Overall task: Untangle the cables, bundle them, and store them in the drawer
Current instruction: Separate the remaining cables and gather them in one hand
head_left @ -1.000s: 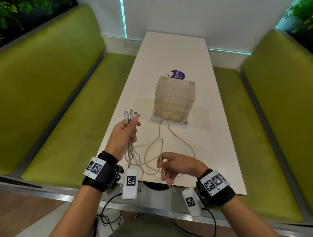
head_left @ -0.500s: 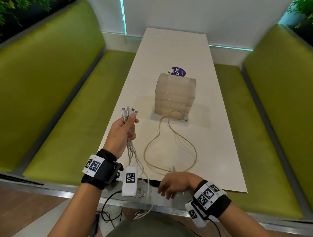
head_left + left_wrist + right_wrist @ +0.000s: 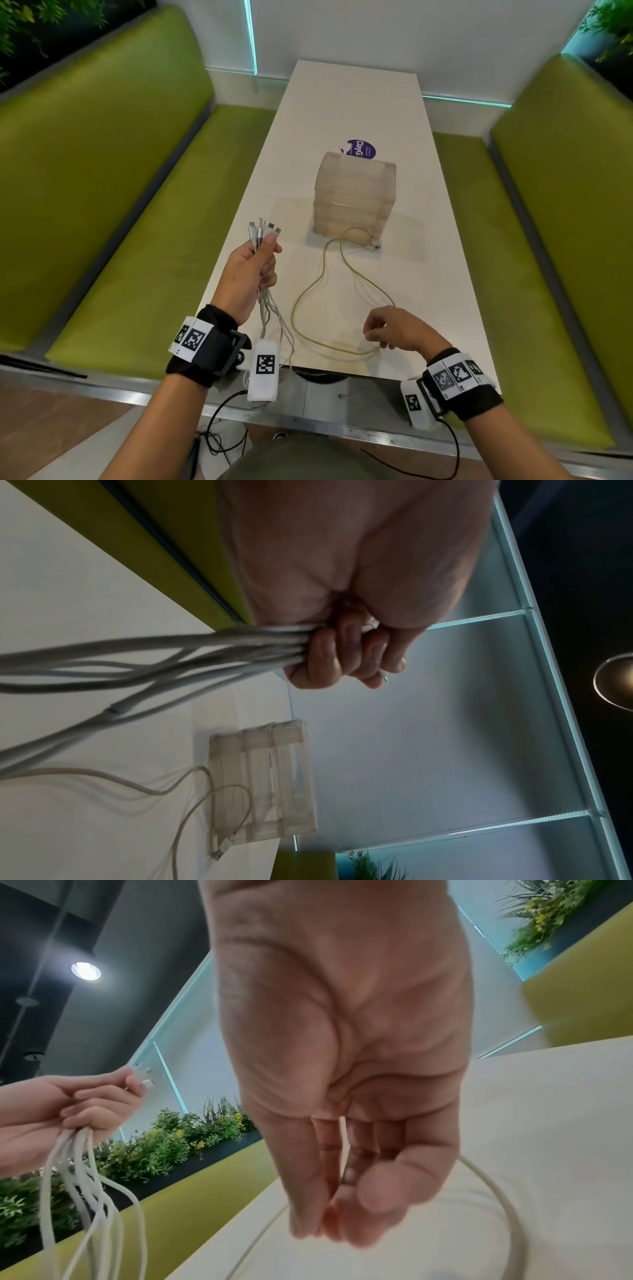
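My left hand [image 3: 255, 270] [image 3: 342, 656] [image 3: 68, 1107] grips a bunch of white cables [image 3: 270, 308] [image 3: 171, 653] [image 3: 78, 1177] above the table's near left corner. Their connectors [image 3: 263, 233] stick up past my thumb, and the strands hang down over the table edge. One yellowish cable [image 3: 308, 294] [image 3: 185, 818] [image 3: 496, 1191] lies looped on the white table [image 3: 342, 102]. Its far plug [image 3: 375, 245] sits by the translucent drawer unit [image 3: 356, 195] [image 3: 263, 785], whose drawers are closed. My right hand [image 3: 387, 329] [image 3: 342, 1204] hovers just over the loop's near end, fingers loosely curled, holding nothing I can see.
Green padded benches [image 3: 102, 171] [image 3: 565, 205] run along both sides of the narrow table. A purple sticker [image 3: 361, 149] lies behind the drawer unit. The table's near edge [image 3: 342, 371] is just below my hands, with a metal rail under it.
My right hand let go of the cable loops, dipped below the table edge, then came back up over the yellowish cable. The white cables now hang free from my left hand.
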The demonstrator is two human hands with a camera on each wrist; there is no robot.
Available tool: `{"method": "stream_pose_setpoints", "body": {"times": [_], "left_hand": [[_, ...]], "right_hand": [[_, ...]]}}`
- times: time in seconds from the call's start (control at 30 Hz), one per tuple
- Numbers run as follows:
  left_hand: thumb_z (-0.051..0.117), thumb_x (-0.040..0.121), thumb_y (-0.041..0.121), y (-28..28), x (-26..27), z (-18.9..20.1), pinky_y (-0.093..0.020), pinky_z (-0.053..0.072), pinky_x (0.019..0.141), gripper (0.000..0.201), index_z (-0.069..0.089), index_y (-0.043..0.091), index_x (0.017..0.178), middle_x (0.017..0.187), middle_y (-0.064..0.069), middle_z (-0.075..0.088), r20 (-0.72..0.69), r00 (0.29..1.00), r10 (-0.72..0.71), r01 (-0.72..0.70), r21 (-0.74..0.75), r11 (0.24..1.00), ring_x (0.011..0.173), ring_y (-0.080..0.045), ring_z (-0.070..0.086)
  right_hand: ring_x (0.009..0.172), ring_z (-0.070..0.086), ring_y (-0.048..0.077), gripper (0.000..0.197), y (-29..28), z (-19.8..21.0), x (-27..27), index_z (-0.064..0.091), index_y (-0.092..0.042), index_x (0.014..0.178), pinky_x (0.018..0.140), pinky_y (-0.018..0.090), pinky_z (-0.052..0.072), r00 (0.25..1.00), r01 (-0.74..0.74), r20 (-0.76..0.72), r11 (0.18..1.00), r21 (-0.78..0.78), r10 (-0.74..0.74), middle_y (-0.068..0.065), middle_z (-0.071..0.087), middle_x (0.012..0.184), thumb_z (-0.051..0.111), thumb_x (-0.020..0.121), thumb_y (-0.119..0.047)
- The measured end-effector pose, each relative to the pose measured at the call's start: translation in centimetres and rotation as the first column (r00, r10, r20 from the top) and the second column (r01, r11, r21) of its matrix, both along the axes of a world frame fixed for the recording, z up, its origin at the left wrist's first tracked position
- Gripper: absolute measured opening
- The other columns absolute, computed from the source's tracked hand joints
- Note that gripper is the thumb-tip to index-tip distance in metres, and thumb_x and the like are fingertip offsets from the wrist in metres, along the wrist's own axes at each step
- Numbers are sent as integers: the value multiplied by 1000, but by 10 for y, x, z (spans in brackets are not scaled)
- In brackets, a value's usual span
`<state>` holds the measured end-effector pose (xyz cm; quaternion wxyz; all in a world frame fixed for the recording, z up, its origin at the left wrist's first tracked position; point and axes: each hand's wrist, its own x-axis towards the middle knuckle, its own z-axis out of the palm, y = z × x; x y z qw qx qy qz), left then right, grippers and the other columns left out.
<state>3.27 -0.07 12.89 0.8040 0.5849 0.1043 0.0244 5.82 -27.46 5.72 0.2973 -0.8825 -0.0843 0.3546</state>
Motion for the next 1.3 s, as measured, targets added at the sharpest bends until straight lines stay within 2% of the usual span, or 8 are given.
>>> {"method": "stream_pose_setpoints", "body": {"times": [0.33,0.5,0.63,0.77,0.87,1.07,1.17,1.3], "left_hand": [[50,97,21,-10,-1,0,-21,20,46,22,51,13,76,52,8,27,-34,999,11,-11,-11,1000,47,-9,20],[46,99,16,-11,-2,-1,-23,19,48,22,53,11,78,53,6,30,-63,998,9,-14,-70,997,47,-9,23],[46,99,17,-7,-2,-2,-23,21,48,22,54,11,79,53,6,32,-62,998,13,-18,-75,997,47,-9,24],[45,99,17,-4,0,-4,-22,22,48,22,53,11,79,53,6,32,-71,997,19,-26,-86,996,46,-8,24],[45,99,17,-4,1,-3,-22,21,47,23,53,10,79,53,5,31,-72,997,18,-24,-89,996,46,-8,23],[45,99,18,-11,1,0,-20,23,47,22,52,9,80,54,5,32,-81,997,4,-11,-80,997,46,-8,24],[44,99,18,-13,-2,0,-20,25,49,21,52,9,82,55,5,34,-85,996,-14,6,-87,996,46,-8,27],[41,100,16,-10,-2,-2,-19,31,51,21,53,9,85,59,2,49,-78,996,-44,35,-115,993,52,-8,34]], "right_hand": [[91,58,21,24,8,-13,64,67,-8,98,76,28,43,801,365,466,923,118,-376,9,66,100,59,91,-29],[99,61,22,31,30,-16,88,62,-13,114,83,29,45,944,212,267,976,-41,-194,6,63,109,64,88,-30],[85,56,16,17,39,-17,88,69,-15,91,73,26,42,982,-36,174,976,-215,74,7,65,109,58,86,-4],[71,60,13,9,32,-10,83,69,-13,85,63,22,45,985,-170,-55,951,-258,162,8,72,94,61,87,-16],[65,58,14,28,26,-6,90,65,-13,79,65,26,46,1000,-18,16,970,-243,23,3,66,79,56,93,-35],[91,66,30,80,36,-30,121,60,3,108,81,38,51,916,366,214,925,-99,-339,19,68,105,42,83,-72],[89,65,30,71,51,-37,129,62,5,104,79,37,50,922,353,203,931,-94,-330,19,69,103,48,87,-62],[87,65,32,26,68,-29,125,63,5,89,71,32,47,883,407,262,913,-18,-389,20,70,95,52,86,-18]]}}
